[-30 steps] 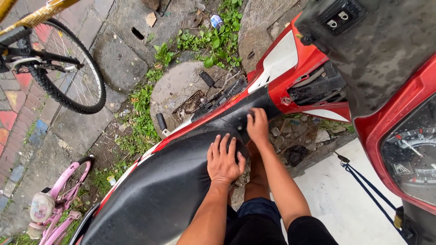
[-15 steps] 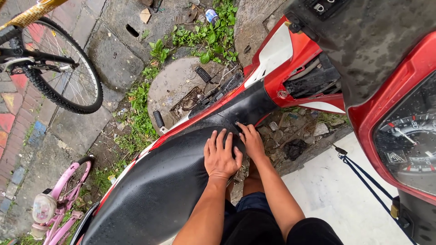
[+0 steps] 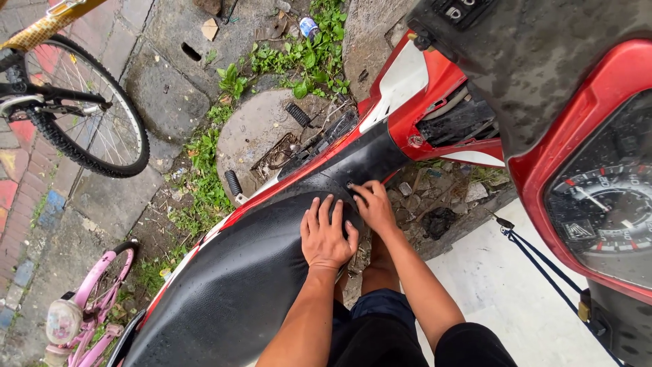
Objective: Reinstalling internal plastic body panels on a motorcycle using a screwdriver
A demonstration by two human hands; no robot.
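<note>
A red and white motorbike lies tilted before me, its wet black seat [image 3: 238, 285] running from bottom left up to the middle. My left hand [image 3: 327, 234] rests flat on the seat's front end, fingers spread. My right hand [image 3: 372, 204] is just to its right at the seat's narrow tip, fingertips touching a small bolt or fastener [image 3: 350, 184] there. Whether the fingers grip anything is hard to tell. My knee [image 3: 380, 261] shows beneath the hands.
The bike's red dashboard with its speedometer [image 3: 601, 204] fills the right side. A black bicycle wheel [image 3: 88, 115] stands at upper left, a small pink bicycle [image 3: 88, 306] at lower left. Cracked paving, weeds [image 3: 299, 61] and rubble lie behind. A blue strap [image 3: 543, 261] hangs at right.
The view has shifted down and closer. My right hand has slid back from the seat's tip toward my left hand; the left hand stays flat on the seat.
</note>
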